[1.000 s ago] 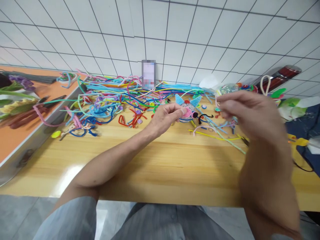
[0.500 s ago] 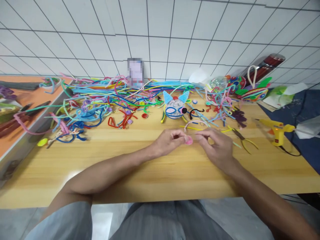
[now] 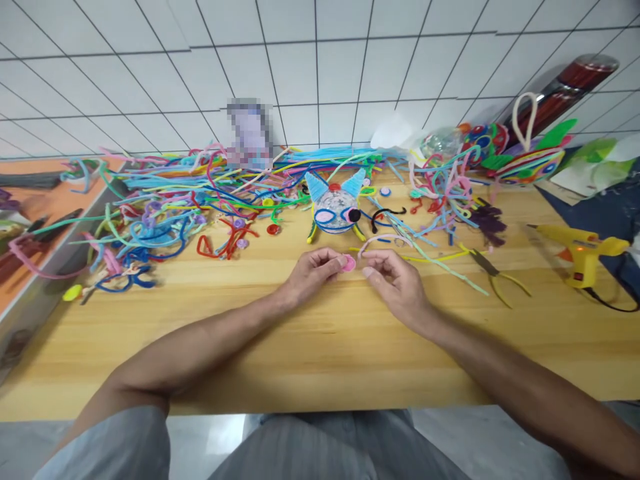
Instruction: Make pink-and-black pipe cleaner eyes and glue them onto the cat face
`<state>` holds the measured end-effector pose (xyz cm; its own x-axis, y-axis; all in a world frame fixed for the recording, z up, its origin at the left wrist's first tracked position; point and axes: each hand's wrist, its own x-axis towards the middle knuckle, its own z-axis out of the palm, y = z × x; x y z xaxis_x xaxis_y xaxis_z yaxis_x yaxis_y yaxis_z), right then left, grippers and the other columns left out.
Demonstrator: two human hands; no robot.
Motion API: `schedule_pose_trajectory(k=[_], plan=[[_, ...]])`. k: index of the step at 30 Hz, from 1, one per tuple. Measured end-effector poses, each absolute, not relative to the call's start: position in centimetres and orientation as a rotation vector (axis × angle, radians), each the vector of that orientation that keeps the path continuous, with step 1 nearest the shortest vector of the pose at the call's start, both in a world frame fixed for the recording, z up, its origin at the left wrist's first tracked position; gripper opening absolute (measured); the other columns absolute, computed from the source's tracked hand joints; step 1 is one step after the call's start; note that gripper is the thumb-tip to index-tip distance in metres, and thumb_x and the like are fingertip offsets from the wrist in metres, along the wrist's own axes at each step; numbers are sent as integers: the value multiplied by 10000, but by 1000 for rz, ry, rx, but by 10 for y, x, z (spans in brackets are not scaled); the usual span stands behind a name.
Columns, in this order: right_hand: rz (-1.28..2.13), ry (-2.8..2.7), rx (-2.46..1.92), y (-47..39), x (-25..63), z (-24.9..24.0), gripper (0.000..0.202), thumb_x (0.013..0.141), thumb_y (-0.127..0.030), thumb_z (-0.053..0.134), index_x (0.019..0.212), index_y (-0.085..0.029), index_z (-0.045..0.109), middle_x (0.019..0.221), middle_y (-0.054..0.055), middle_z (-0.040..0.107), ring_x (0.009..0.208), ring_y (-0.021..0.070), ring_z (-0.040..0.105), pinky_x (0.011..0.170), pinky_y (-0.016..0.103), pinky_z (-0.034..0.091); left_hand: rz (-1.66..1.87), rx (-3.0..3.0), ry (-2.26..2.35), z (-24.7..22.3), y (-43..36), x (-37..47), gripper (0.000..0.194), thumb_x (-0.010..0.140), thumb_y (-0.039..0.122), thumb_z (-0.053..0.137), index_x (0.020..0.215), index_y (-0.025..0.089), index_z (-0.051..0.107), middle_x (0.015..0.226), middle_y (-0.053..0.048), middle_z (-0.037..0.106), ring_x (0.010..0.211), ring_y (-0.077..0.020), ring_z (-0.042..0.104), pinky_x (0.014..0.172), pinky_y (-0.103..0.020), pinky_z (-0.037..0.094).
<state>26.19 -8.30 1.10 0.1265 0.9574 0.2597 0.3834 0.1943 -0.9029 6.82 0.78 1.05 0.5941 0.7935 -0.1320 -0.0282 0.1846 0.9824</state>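
My left hand (image 3: 316,273) pinches a small pink coil (image 3: 349,263) of fuzzy pipe cleaner between thumb and fingertips. A pale pink strand (image 3: 384,237) arcs up and to the right from between the hands, passing behind my right fingers. Close on the right, my right hand (image 3: 395,283) is loosely curled, its thumb and forefinger a little apart, the fingertips near the strand. Just beyond both hands sits a round silver animal figure (image 3: 335,203) with blue ears, blue-ringed pink eyes and a black nose.
Piled pipe cleaners (image 3: 185,193) lie along the wall to the left, with a smaller heap (image 3: 450,200) on the right. Pliers (image 3: 495,273) and a yellow glue gun (image 3: 583,253) rest at right. A pixelated upright object (image 3: 250,137) and a dark red flask (image 3: 565,93) stand at the back.
Both hands have shifted left together with the pink coil, and the view has shifted too. More of a pale green strand shows to the right of my right hand.
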Motion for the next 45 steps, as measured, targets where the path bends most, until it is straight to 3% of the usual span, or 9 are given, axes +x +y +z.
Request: schedule_pose_trajectory(k=[4, 8, 12, 16, 22, 29, 37, 45], plan=[[769, -1407, -1375, -82, 264, -4, 237, 957, -333, 664, 1169, -229, 676, 897, 11, 703, 766, 150, 657, 677, 281, 533, 649, 1249, 778, 7, 9, 68, 523, 757, 633, 842, 862, 127, 765, 662, 10, 609, 596, -90, 468, 578, -234, 358], [787, -1479, -1329, -83, 264, -4, 365, 979, -336, 652, 1329, -233, 629, 934, 13, 705, 768, 143, 653, 674, 280, 538, 591, 1300, 809, 6, 9, 67, 504, 802, 622, 813, 916, 133, 783, 701, 2, 646, 599, -88, 456, 582, -235, 349], [738, -1614, -1315, -85, 265, 4, 421, 1009, -328, 627, 1423, -253, 608, 963, 28, 717, 817, 157, 668, 708, 292, 562, 506, 1388, 752, 11, 7, 66, 421, 875, 553, 774, 940, 138, 792, 820, -31, 732, 688, -107, 547, 671, -241, 422], [584, -1730, -1268, -85, 265, 6, 305, 1023, -317, 632, 1318, -260, 687, 964, 38, 744, 871, 172, 694, 784, 315, 576, 438, 1441, 645, 16, 3, 66, 420, 906, 535, 738, 922, 117, 777, 899, -62, 763, 824, -152, 643, 821, -278, 488], [477, -1759, -1226, -86, 263, 1, 96, 993, -231, 688, 1075, -249, 736, 896, 18, 780, 781, 151, 715, 722, 285, 556, 377, 1514, 663, 15, 1, 66, 459, 915, 576, 704, 920, 122, 773, 801, -29, 717, 750, -143, 608, 740, -263, 454], [455, -1741, -1251, -87, 263, 1, 84, 1001, -247, 676, 1041, -255, 750, 879, 26, 786, 773, 165, 724, 716, 299, 558, 386, 1441, 624, 17, 0, 66, 454, 893, 586, 739, 949, 137, 781, 924, -58, 768, 860, -165, 658, 846, -276, 491], [398, -1720, -1228, -86, 259, 3, 82, 991, -211, 676, 982, -236, 754, 844, 17, 779, 748, 150, 699, 711, 280, 536, 378, 1519, 675, 16, 4, 62, 477, 864, 599, 756, 910, 124, 751, 800, -17, 702, 732, -122, 572, 723, -244, 434], [396, -1734, -1288, -86, 251, 1, 86, 974, -276, 696, 969, -224, 765, 788, 22, 754, 665, 147, 665, 621, 272, 521, 394, 1671, 615, 13, 8, 54, 395, 922, 507, 696, 908, 119, 770, 824, -42, 748, 762, -141, 626, 745, -252, 470]])
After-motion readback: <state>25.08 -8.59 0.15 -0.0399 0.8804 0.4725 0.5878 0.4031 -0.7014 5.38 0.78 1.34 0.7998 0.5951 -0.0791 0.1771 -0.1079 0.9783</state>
